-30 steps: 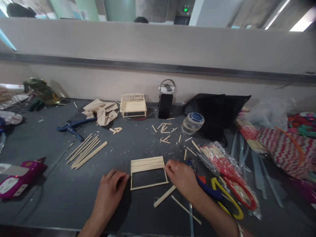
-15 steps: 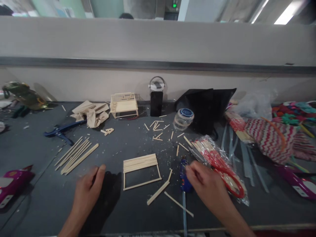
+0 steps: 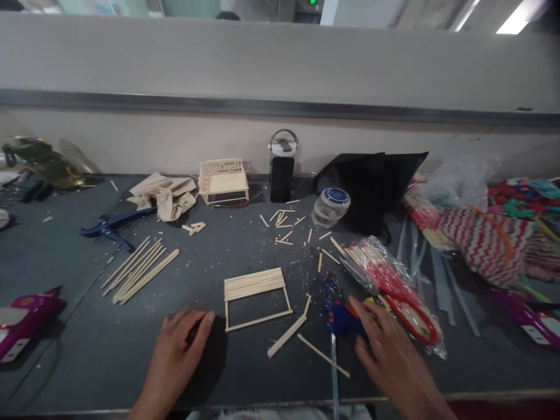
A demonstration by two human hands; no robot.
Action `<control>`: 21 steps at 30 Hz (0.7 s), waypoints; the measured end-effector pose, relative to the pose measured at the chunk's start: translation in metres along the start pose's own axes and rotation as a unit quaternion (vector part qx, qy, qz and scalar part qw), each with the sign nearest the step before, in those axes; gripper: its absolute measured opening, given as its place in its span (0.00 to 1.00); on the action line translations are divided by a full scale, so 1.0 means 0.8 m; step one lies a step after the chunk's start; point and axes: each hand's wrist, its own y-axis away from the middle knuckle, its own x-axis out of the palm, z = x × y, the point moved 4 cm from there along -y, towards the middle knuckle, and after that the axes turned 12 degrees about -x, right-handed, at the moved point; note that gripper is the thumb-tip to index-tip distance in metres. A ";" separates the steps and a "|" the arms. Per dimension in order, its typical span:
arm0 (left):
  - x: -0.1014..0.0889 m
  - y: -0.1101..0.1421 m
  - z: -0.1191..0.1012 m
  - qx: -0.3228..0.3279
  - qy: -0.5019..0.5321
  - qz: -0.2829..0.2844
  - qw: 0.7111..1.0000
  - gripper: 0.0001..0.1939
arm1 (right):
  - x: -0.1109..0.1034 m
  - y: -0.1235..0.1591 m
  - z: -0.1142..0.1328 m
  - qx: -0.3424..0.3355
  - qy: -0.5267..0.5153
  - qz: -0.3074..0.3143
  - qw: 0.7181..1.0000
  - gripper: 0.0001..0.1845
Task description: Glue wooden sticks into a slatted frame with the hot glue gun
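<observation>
On a dark grey table (image 3: 201,262), a rectangular wooden-stick frame (image 3: 254,284), its far part covered with slats, lay flat between a person's two bare hands. The left hand (image 3: 181,344) was just beside its near left corner, fingers curled toward the thumb; whether the tips met could not be told. The right hand (image 3: 387,338) was open, fingers spread at the handle of a blue glue gun (image 3: 343,319); contact was unclear. Loose sticks (image 3: 287,336) lay between frame and gun.
</observation>
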 end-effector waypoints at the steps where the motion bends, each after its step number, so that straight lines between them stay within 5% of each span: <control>1: 0.004 0.005 -0.006 0.009 0.000 0.009 1.000 0.16 | 0.000 -0.003 0.000 0.007 0.006 0.001 1.000 0.25; 9: 0.015 0.023 -0.016 0.047 -0.029 0.016 0.998 0.11 | -0.002 -0.033 -0.001 -0.079 0.014 -0.020 0.997 0.24; 13: 0.016 0.025 -0.016 0.054 -0.038 0.008 0.998 0.11 | -0.026 -0.039 -0.028 0.018 -0.083 -0.081 0.993 0.21; 16: 0.017 0.025 -0.018 0.057 -0.044 0.007 0.997 0.10 | -0.059 -0.047 -0.039 0.128 -0.197 -0.126 0.964 0.14; 21: 0.019 0.026 -0.019 0.059 -0.043 0.026 0.997 0.11 | -0.071 -0.078 0.041 0.115 -0.460 0.020 0.880 0.22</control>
